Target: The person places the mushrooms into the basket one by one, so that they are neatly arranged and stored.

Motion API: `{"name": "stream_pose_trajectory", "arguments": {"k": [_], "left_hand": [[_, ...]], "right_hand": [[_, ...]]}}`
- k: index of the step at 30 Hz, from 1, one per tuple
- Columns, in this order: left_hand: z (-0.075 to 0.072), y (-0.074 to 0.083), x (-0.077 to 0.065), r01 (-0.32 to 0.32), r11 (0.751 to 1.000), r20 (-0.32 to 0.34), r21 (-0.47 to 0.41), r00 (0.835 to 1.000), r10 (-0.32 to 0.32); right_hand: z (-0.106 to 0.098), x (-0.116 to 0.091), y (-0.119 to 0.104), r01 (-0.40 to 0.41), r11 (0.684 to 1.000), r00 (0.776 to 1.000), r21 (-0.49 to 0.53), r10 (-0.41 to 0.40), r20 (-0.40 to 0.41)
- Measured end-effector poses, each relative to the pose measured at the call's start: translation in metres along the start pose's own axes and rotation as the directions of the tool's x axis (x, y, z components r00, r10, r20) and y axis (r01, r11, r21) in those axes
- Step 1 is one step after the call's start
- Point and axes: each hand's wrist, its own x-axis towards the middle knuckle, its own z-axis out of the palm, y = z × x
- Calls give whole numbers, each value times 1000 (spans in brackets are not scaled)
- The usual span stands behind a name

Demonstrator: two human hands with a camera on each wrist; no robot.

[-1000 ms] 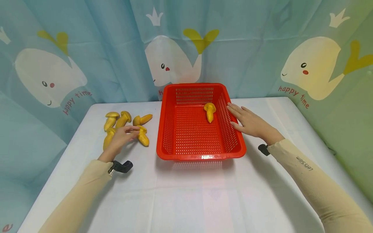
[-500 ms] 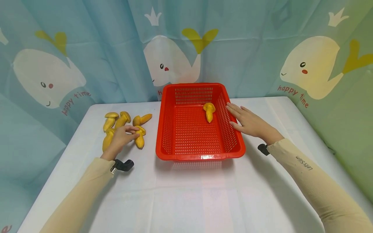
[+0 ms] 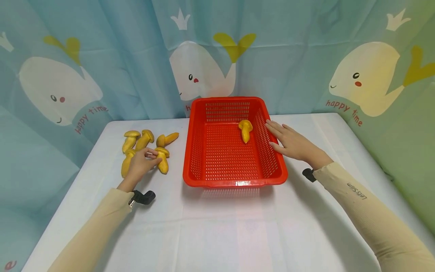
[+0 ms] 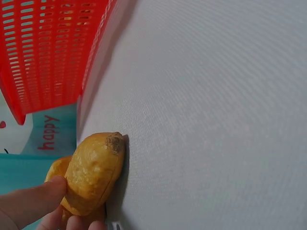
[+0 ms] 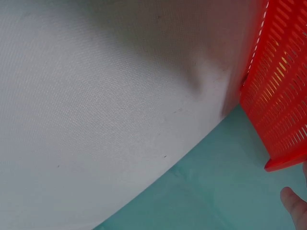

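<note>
My left hand (image 3: pixel 142 164) pinches a yellow toy mushroom (image 3: pixel 163 162) at the left of the table, its stem pointing toward me. In the left wrist view the thumb presses one side of this mushroom (image 4: pixel 94 172) while the other fingers curl underneath. A red perforated basket (image 3: pixel 234 183) stands at the middle. Inside it, toward the back right, lies another yellow mushroom (image 3: pixel 246 131). My right hand (image 3: pixel 293 144) rests with straight fingers along the basket's right rim; the right wrist view shows just a thumb (image 5: pixel 293 203) beside the basket wall (image 5: pixel 278 81).
Several more mushrooms surround the left hand: one lying sideways (image 3: pixel 167 139) behind it, two at the back left, including a flat-capped one (image 3: pixel 130 141), and one (image 3: pixel 126 165) partly hidden by the hand. A whale-print curtain (image 3: pixel 289 56) hangs behind the white table (image 3: pixel 217 234).
The left thumb and fingers have closed on the mushroom, which has shifted slightly left and turned so its stem points more toward me. The right hand has stayed on the rim.
</note>
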Motion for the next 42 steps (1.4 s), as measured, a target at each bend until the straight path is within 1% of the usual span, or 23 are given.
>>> {"name": "stream_pose_trajectory", "arguments": {"k": [4,7,9,12,16,22,29,34,42], "left_hand": [[-1,0,-2,23,999,-7,44,1000,-22],[0,1,-3,54,995,-3,79,999,-54],[1,1,-2,73,993,7,88,997,-74],[1,2,-1,84,992,25,90,996,-87],[2,5,0,94,993,46,73,994,-98],[7,11,4,123,992,84,18,989,-124],[14,16,9,200,979,118,-43,974,-194],[16,18,11,227,970,126,-84,968,-216],[16,19,13,246,963,118,-110,965,-233]], "right_hand": [[0,0,1,2,1000,1000,-2,-2,-3],[0,0,1,5,1000,1000,-7,-5,-2],[0,0,1,6,1000,1000,-8,-6,-2],[0,0,0,6,1000,1000,-8,-6,-1],[0,0,0,9,1000,1000,-8,-9,-5],[0,0,1,11,1000,1000,-6,-11,-8],[0,0,0,13,1000,1000,-7,-13,-8],[0,0,0,14,1000,1000,-6,-14,-8],[1,0,1,6,1000,1000,-2,-6,-5]]}}
